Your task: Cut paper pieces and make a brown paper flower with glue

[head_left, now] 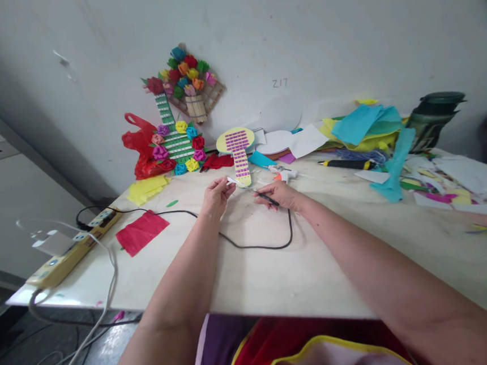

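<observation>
Pinched in the fingers of my left hand [217, 196] is a small, thin white strip [231, 180]. My right hand [279, 195] is closed on black-handled scissors [269, 198], whose metal blades point left toward the strip. Whether the blades touch it is too small to tell. Just beyond my hands lies a yellow guitar-like shape [243, 174] with rows of purple strips. A white glue gun [287, 174] with an orange part rests behind my right hand, partly hidden, and a black cord [258, 247] loops under my wrists.
On the left are a power strip [74, 251] with plugs, red paper [142, 232] and yellow paper [148, 189]. A green guitar shape [180, 145] with paper flowers leans at the back. Coloured sheets [366, 123], paper scraps [460, 178] and a dark bottle [432, 120] stand right.
</observation>
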`<state>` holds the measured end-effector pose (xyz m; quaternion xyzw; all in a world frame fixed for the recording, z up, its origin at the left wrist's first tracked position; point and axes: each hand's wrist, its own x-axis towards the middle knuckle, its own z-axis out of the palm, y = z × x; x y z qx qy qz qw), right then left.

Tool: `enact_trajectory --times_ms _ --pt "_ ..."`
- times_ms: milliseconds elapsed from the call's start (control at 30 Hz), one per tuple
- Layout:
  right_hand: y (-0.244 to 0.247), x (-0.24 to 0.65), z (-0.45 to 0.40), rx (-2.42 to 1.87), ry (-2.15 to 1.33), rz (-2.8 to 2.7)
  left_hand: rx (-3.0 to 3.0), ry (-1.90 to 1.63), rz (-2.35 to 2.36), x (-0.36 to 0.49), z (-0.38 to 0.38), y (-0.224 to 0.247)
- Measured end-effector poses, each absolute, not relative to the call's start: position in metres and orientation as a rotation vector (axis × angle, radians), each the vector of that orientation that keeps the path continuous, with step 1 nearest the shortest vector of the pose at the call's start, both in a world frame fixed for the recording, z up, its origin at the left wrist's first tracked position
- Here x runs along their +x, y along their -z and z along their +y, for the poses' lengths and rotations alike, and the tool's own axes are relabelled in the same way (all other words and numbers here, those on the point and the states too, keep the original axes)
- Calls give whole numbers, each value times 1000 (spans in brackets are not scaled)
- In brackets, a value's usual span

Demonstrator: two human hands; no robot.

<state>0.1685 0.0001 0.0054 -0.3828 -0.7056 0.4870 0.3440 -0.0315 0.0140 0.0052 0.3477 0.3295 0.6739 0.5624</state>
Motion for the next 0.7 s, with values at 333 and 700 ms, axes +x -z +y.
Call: enact_trajectory --times_ms 333,700 --pt "-5 168 0 -1000 -1259 -1822 812 -1636 770 -31 15 -4" --pt "-2 167 4 -987 -1252 -1809 810 -1668 772 -30 17 -3"
